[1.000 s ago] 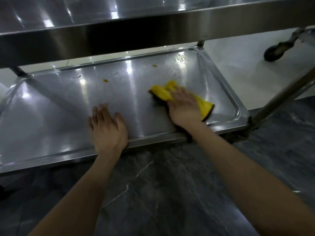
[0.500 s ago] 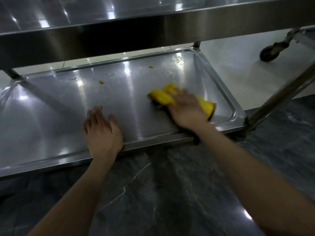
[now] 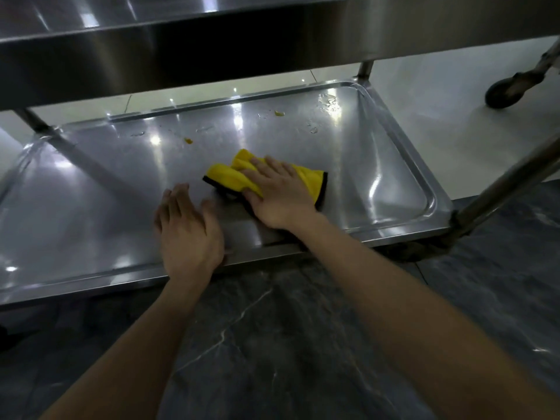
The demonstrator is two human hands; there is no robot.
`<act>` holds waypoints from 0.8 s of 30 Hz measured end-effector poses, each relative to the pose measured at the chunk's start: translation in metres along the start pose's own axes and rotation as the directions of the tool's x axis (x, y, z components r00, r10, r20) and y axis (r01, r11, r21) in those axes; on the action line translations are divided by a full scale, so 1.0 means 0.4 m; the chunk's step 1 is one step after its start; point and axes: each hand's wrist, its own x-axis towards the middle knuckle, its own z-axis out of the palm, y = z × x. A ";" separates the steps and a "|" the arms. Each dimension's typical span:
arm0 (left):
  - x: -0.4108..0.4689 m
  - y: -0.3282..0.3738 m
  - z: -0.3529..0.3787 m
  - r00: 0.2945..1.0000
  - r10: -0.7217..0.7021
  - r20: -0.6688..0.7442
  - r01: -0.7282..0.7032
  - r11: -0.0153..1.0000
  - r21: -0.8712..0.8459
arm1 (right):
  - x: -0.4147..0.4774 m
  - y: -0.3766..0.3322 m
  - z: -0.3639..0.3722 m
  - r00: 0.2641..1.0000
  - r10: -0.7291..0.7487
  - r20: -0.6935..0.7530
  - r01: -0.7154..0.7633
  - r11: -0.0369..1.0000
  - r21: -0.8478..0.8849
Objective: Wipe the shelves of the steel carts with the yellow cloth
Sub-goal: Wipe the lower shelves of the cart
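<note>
My right hand point(image 3: 281, 192) presses flat on the crumpled yellow cloth with black edging point(image 3: 227, 177), near the front edge of the lower shiny steel cart shelf point(image 3: 394, 165). My left hand point(image 3: 188, 231) lies flat at the same front edge, just beside it. Small orange crumbs point(image 3: 188, 141) lie near the far edge, and water drops point(image 3: 328, 100) lie in the far right corner.

The right hand point(image 3: 281, 192) covers the middle of the yellow cloth point(image 3: 225, 174). The lower shelf point(image 3: 394, 165) is cut off at its left end.
</note>
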 end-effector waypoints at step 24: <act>0.003 0.002 -0.004 0.996 -0.074 0.059 0.077 0.995 -0.058 | -0.308 0.341 -0.121 0.902 0.388 -0.188 -0.415 0.899 -0.139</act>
